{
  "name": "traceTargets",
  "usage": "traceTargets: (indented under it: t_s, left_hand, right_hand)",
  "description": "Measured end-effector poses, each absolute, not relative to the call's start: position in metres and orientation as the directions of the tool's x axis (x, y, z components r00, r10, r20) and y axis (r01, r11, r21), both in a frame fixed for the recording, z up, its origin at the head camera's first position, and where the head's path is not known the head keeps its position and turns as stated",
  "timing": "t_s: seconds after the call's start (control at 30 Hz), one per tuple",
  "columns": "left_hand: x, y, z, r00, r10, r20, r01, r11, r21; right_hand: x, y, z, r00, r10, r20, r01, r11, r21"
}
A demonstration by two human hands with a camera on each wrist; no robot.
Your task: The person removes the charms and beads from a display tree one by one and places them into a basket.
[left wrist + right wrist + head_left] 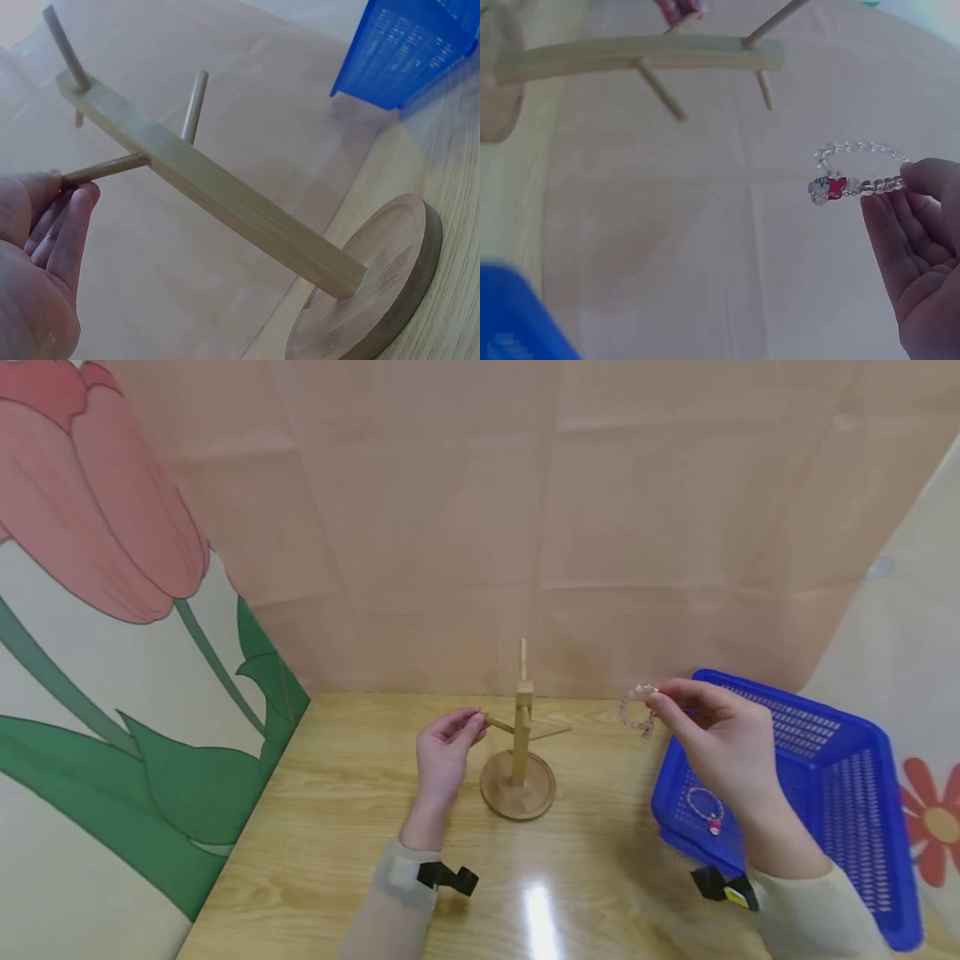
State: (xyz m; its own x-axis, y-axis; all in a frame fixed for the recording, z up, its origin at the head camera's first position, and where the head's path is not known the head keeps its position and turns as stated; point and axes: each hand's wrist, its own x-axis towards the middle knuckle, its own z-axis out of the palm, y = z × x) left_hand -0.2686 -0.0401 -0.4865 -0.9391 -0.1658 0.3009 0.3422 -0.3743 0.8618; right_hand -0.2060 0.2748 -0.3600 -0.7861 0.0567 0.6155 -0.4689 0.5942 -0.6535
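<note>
Wooden desk (315,827): left hand (444,753) pinches stand (519,752) peg; right hand (716,735) pinches bead bracelet (637,708), probably light, limp, slippery; grip by beads

Matt wooden stand (520,752) – clear glossy bead bracelet (637,708)

Your bracelet (859,171) is made of clear beads with one red charm beside a pale flower bead. At 3 o'clock the basket (840,752) is bright blue with a fine mesh pattern, and the second bracelet (706,810) inside it is pale with a red charm. Your stand (520,752) is light tan wood. The table (330,827) shows yellowish wood grain. The backdrop (525,527) is plain pink; at 9 o'clock the panel (112,610) bears a red tulip with green leaves.
</note>
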Motion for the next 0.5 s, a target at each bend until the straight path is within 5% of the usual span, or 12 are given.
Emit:
traceTargets:
  t_s: [0.27,0.5]
  left_hand:
    - [-0.271,-0.034,-0.487,-0.939,-0.172,0.298,0.343,-0.384,0.858]
    - [-0.273,-0.032,-0.486,-0.936,-0.162,0.311,0.350,-0.385,0.854]
  right_hand:
    - [-0.204,0.326,-0.363,-0.911,0.046,0.410,-0.266,0.695,-0.668]
    - [-0.210,0.371,-0.371,-0.958,0.071,0.276,-0.134,0.742,-0.657]
